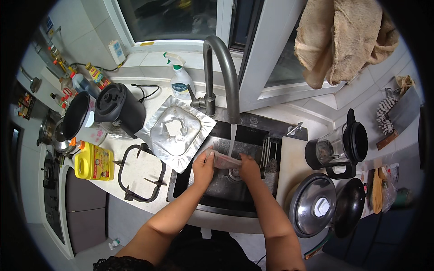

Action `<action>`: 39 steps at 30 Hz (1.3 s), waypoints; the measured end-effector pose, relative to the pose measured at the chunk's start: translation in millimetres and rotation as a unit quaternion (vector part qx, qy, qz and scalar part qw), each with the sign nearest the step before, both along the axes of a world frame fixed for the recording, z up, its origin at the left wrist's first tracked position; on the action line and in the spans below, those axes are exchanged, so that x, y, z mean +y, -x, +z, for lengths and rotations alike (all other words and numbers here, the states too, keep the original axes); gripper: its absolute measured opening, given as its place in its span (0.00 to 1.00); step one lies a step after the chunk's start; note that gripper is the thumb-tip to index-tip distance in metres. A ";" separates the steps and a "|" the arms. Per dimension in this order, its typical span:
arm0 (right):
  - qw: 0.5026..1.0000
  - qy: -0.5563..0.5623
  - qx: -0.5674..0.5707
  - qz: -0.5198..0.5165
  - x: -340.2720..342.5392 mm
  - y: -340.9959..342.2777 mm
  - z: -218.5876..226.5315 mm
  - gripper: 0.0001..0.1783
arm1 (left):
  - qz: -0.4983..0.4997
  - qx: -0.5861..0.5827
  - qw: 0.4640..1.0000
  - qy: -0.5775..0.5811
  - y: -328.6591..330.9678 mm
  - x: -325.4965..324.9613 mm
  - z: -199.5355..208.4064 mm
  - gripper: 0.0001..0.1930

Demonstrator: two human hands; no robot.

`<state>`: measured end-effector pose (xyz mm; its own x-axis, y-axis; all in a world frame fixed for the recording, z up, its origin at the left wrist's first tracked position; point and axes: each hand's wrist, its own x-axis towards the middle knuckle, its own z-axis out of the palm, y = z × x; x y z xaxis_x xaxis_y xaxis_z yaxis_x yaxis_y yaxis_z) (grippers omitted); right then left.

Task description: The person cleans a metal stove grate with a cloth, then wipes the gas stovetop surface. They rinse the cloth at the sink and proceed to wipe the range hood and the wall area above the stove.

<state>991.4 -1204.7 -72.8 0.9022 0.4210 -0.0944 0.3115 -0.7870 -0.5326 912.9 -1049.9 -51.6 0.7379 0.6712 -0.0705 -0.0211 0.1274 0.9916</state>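
Note:
My left hand (203, 169) and my right hand (249, 166) are closed on opposite ends of a pinkish-grey, limp flat piece (224, 160). It is stretched between them over the dark sink (212, 202), and I cannot make out whether it is cloth or something else. From the tall grey faucet (233, 86), a stream of water (233, 135) runs down onto or just behind the piece. The sink's drain (234, 175) shows beneath it, close to my right hand. A wire rack (270, 153) stands along the sink's right side.
Left of the sink lie a foil stove liner (175, 132) and a black burner grate (141, 173), near a yellow jug (95, 161). A spray bottle (181, 81) stands behind. On the right are a blender jug (334, 147), a lidded pot (312, 205) and a dark pan (348, 207).

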 end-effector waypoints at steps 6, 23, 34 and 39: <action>0.853 -0.308 0.384 -0.172 17.3 6.0 9.3 0.21 | -0.107 0.045 0.988 -0.104 15.5 -16.7 -31.7 0.07; 0.931 -0.301 0.184 -0.094 44.5 8.9 -2.5 0.16 | -0.005 0.136 0.972 -0.191 -98.1 112.7 2.9 0.24; 0.948 -0.285 0.118 -0.072 38.4 11.6 0.4 0.10 | 0.017 0.042 0.997 -0.057 -173.5 148.7 16.3 0.38; 0.913 -0.338 0.199 -0.112 32.6 12.9 -4.4 0.11 | -0.058 0.045 0.993 -0.098 -166.6 139.7 47.1 0.34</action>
